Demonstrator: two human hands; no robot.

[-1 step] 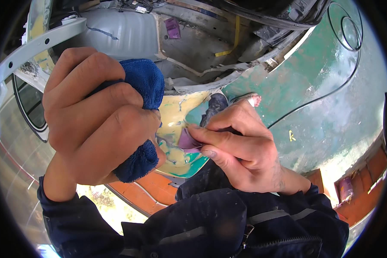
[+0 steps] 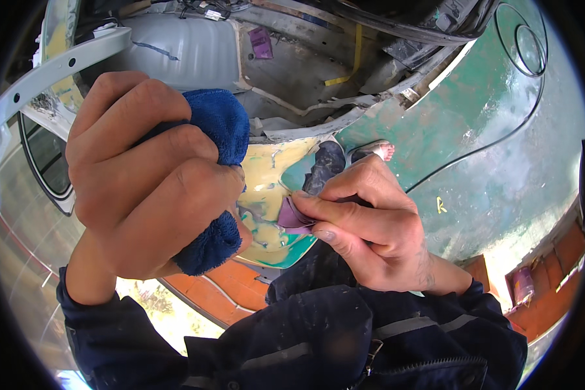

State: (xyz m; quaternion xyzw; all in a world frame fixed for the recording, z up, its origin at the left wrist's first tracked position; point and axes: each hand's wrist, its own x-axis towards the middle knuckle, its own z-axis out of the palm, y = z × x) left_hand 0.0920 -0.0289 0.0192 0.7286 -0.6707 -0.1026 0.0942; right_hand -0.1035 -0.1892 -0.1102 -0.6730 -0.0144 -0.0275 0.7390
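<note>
My left hand point(image 2: 156, 175) is closed around a bunched dark blue cloth point(image 2: 218, 123), which bulges out above and below the fingers. To its right, my right hand point(image 2: 370, 224) pinches a small folded piece of purple sandpaper point(image 2: 292, 216) between thumb and fingertips. Behind the sandpaper lies a curved car body panel point(image 2: 266, 159) with patches of yellow filler, grey and green. The two hands are apart, and the sandpaper's tip sits just right of the cloth. Whether the sandpaper touches the panel I cannot tell.
Beyond the panel opens a stripped car compartment point(image 2: 292, 78) holding another purple piece point(image 2: 260, 43) and a yellow strip point(image 2: 354, 62). A black hose point(image 2: 481, 151) curves over the green floor point(image 2: 465, 201). At far left stands a grey metal arm point(image 2: 65, 63).
My right hand has shifted slightly to the right with the sandpaper. The left hand and the cloth have barely moved.
</note>
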